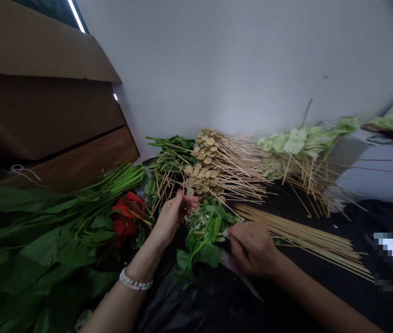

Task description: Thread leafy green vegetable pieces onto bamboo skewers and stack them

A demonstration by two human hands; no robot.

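My left hand (176, 212), a beaded bracelet on its wrist, reaches in beside the skewered pale round slices (207, 173). Its fingers stretch to the right and look apart, with nothing clearly held. My right hand (253, 245) is closed in a fist, and a thin bamboo skewer (224, 203) runs from it up and left toward the slices. Between both hands lie leafy greens (212, 231) over a heap of chopped pale-green pieces (196, 219). What lies inside the right fist is hidden.
Loose bamboo skewers (307, 238) lie in a bundle to the right. Skewered cabbage-like leaves (295, 141) stand against the wall. Long-stemmed greens (64, 231) and a red bag (127, 217) fill the left, below a cardboard box (43, 111). Black plastic (168, 300) covers the front.
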